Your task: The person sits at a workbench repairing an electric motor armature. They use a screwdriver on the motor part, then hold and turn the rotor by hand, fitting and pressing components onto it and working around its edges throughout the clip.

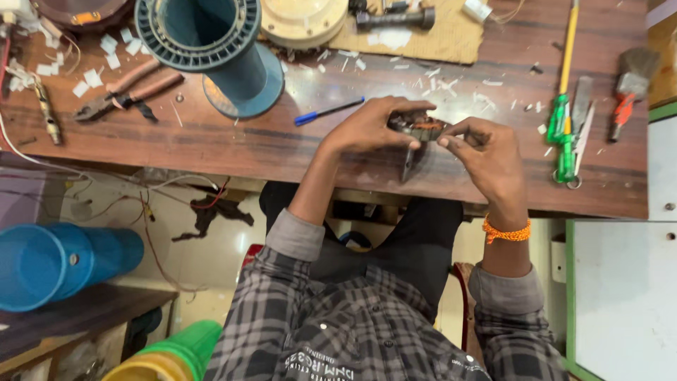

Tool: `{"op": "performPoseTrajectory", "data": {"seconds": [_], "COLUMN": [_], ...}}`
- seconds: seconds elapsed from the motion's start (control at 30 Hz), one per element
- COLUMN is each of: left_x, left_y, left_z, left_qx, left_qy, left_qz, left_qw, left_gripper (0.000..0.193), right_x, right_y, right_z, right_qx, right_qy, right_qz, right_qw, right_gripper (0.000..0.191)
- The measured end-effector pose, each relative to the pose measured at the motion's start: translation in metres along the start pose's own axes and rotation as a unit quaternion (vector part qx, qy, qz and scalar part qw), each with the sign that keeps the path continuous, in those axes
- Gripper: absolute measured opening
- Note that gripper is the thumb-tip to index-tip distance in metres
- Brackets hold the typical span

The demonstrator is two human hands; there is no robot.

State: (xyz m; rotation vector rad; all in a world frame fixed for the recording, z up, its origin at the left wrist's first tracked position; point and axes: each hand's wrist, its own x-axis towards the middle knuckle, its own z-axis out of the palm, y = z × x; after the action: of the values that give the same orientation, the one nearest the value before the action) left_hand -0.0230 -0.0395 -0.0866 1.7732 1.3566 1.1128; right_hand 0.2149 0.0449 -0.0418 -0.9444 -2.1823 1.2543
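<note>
On wooden workbench (211, 141), scattered paper scraps (92, 77)

Bright, even light is seen from above, glare is thrown on the polished wooden bench (233, 144), shadows are kept soft, and slight blur is noted at the frame edges.

Single head-worn view, looking steeply down, close over the wooden workbench (233, 144) edge and lap

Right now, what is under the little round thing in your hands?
Under the small round wound part, held by the left hand and right hand, a thin dark metal piece points down over the wooden table. The fingers hide how it joins.
</note>
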Motion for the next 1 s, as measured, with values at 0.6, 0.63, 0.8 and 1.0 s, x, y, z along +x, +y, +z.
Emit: {"op": "performPoseTrajectory", "data": {"seconds": [0.6, 0.63, 0.8, 1.0], "left_x": [0.010, 0.011, 0.014, 0.015], "left_y": [0.001, 0.000, 0.001, 0.004], "left_z": [-0.002, -0.002, -0.004, -0.007], "left_qx": [-0.007, -0.007, 0.004, -0.005], "left_qy": [-0.023, -0.024, -0.048, -0.053], "left_qz": [0.034, 0.032, 0.014, 0.020], "left_qw": [0.999, 0.999, 0.999, 0.998], "left_gripper": [0.064, 0.065, 0.068, 0.064], "right_x": [-0.034, -0.033, -0.033, -0.036], "right_y": [0.012, 0.016, 0.034, 0.044], "right_z": [0.035, 0.038, 0.048, 0.054], "right_qx": [-0.227, -0.235, -0.234, -0.228], "right_qy": [0.106, 0.118, 0.158, 0.172], "right_qz": [-0.186, -0.188, -0.220, -0.235], "right_qw": [0.950, 0.946, 0.934, 0.929], "right_gripper": [0.014, 0.014, 0.016, 0.024]}}
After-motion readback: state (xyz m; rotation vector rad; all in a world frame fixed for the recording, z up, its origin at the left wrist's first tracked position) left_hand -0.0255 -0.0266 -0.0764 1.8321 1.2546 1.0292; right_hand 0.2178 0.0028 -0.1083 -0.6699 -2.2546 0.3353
